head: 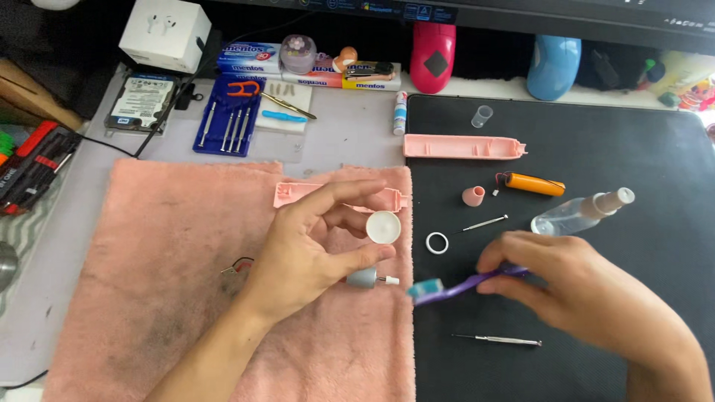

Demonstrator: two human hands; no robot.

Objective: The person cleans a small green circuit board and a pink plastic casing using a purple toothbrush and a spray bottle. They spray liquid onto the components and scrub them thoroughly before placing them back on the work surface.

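My left hand [316, 249] hovers over a pink towel [164, 283] and pinches a small grey motor [365, 278] with a white tip between thumb and fingers. Red and black wires [238, 265] trail from behind the hand. A white round cap [383, 227] shows just past its fingers; whether the hand holds it is unclear. My right hand [573, 286] grips a purple toothbrush [465, 283], whose blue-white head points at the motor's tip. A pink casing half [339, 195] lies behind my left hand.
On the black mat [633, 149] lie another pink casing half [463, 147], an orange battery [535, 184], a pink cap [474, 196], a white ring [437, 243], a clear spray bottle [581, 212] and two thin metal tools [497, 340]. A blue screwdriver set [229, 119] sits behind the towel.
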